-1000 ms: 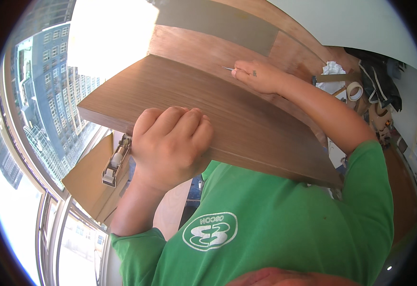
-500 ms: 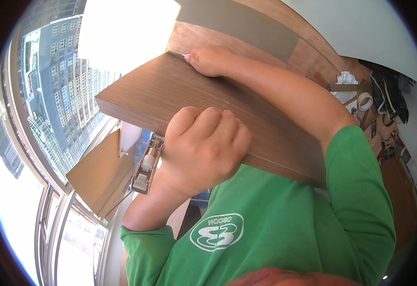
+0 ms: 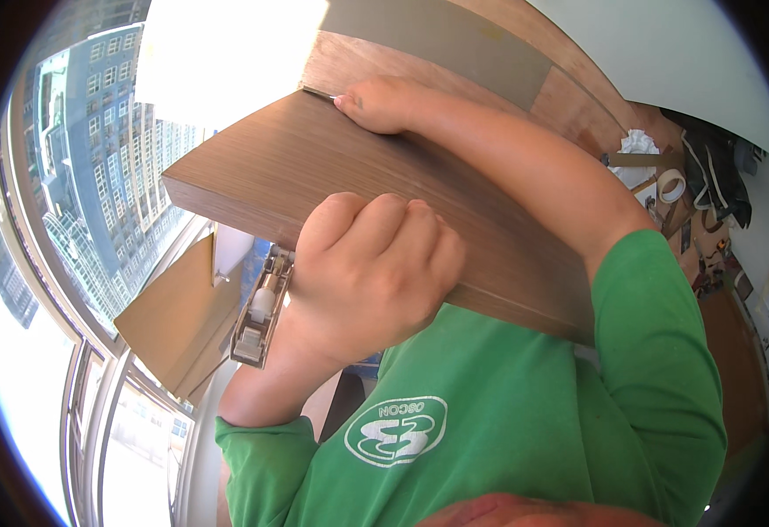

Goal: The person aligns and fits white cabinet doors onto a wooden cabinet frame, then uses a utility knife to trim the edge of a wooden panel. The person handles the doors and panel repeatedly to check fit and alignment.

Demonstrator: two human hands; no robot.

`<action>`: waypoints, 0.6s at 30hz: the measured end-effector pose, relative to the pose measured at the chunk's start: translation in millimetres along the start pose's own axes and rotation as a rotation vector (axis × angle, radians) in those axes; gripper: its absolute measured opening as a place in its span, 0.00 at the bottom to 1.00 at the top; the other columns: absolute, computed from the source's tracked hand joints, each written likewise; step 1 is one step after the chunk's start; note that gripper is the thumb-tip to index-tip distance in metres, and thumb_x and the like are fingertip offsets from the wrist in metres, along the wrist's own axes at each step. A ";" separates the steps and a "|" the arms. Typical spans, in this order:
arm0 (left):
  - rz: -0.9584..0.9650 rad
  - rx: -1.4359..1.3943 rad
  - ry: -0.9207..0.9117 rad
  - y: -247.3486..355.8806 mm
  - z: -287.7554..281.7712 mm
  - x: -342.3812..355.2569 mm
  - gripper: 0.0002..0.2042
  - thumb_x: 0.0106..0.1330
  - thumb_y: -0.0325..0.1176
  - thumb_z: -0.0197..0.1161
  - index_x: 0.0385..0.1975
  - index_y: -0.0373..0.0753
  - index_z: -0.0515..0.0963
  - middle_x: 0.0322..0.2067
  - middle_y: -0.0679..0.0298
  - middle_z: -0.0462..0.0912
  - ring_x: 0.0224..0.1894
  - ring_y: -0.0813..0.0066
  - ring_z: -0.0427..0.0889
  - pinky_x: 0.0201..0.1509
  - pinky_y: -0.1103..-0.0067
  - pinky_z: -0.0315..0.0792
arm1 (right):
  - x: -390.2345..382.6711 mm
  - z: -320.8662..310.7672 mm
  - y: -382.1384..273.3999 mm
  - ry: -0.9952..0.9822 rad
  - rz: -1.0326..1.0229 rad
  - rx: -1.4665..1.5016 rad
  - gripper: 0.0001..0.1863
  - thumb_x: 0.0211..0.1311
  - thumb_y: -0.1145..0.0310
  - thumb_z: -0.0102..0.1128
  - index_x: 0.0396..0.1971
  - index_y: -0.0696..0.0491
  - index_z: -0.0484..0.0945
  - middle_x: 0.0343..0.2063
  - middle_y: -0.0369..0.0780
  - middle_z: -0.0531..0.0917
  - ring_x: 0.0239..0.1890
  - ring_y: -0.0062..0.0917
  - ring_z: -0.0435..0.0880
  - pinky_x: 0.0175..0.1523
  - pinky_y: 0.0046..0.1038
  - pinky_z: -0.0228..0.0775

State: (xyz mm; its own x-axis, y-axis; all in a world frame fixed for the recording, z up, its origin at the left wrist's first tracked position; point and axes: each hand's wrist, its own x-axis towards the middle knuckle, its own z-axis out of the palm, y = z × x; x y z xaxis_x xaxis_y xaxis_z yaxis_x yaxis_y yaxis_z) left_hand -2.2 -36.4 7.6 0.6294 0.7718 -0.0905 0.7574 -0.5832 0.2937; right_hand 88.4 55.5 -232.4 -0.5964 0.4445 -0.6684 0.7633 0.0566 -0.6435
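A dark brown wood-grain board (image 3: 481, 233) lies tilted across in front of my chest. My left hand (image 3: 375, 263) is closed over its near edge, knuckles up, with the fingertips hidden. Beside that wrist, a narrow metal fitting (image 3: 261, 307) with a pale roller-like part juts out from under the board's edge. My right hand (image 3: 380, 104) is at the far edge, fingers bunched and partly hidden. At its fingertips a thin, slim piece (image 3: 319, 93) lies along the board's far corner; I cannot make out what it is.
Windows (image 3: 94, 351) with tall buildings outside fill the left side. A tan panel (image 3: 178, 316) stands below the board's left end. On the right, a roll of tape (image 3: 671, 186), crumpled white paper (image 3: 638, 143), a black bag (image 3: 716, 180) and scattered tools lie about.
The board, both hands and the metal fitting have shifted slightly left in the view. The thin piece at my right fingertips shows more. Both hands keep their places on the board.
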 end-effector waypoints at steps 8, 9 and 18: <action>0.002 -0.004 0.051 0.7 3.3 0.1 0.10 0.40 0.35 0.69 0.25 0.47 0.80 0.31 0.73 0.86 0.34 0.77 0.84 0.36 0.77 0.67 | -69.8 9.4 37.6 -0.016 0.027 -0.018 0.29 0.82 0.51 0.37 0.40 0.57 0.85 0.41 0.53 0.88 0.45 0.52 0.85 0.55 0.51 0.74; 0.007 0.010 0.067 0.3 4.5 1.2 0.09 0.40 0.35 0.68 0.24 0.47 0.78 0.30 0.73 0.84 0.33 0.77 0.83 0.35 0.77 0.66 | -79.6 8.9 44.8 -0.041 0.025 -0.055 0.29 0.82 0.51 0.37 0.40 0.57 0.85 0.41 0.53 0.88 0.45 0.52 0.85 0.55 0.51 0.74; 0.016 -0.021 0.178 2.8 7.7 5.1 0.08 0.42 0.32 0.65 0.24 0.45 0.79 0.31 0.71 0.87 0.33 0.77 0.85 0.35 0.78 0.67 | -174.1 26.5 107.9 -0.117 0.105 -0.056 0.30 0.82 0.49 0.37 0.38 0.57 0.84 0.40 0.54 0.87 0.45 0.54 0.84 0.53 0.51 0.75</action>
State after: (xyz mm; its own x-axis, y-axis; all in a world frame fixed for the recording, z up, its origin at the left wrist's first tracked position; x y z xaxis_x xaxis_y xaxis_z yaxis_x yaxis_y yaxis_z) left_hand 4.5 -36.0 0.6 0.5994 0.7960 0.0842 0.7422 -0.5921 0.3139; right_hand 268.0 -39.5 -195.4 -0.5352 0.3437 -0.7717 0.8336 0.0667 -0.5484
